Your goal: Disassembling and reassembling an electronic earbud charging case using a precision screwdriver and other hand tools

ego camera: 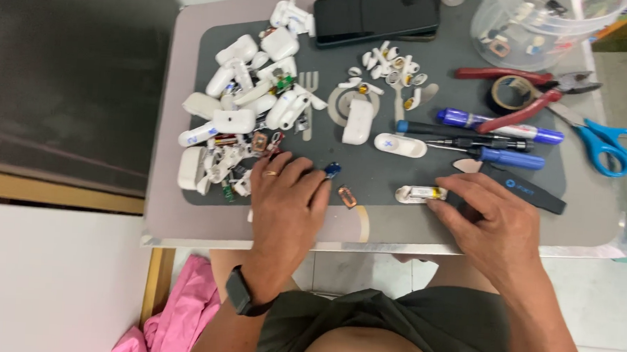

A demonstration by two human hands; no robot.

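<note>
Head view, right hand (495,223) touching battery cell (421,194), lying crosswise

One cam only, on the person's head. It looks almost straight down at the bench (180,226), close up. Lap at the bottom edge, far side of bench at top, floor on both sides. No 2nd view to share.

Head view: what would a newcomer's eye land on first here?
Probably the heap of white earbud-case parts on the dark mat, left of centre. Next, the two hands at the near edge: the left hand beside that heap, the right hand touching a small opened shell. Red pliers and blue scissors lie far right.
</note>
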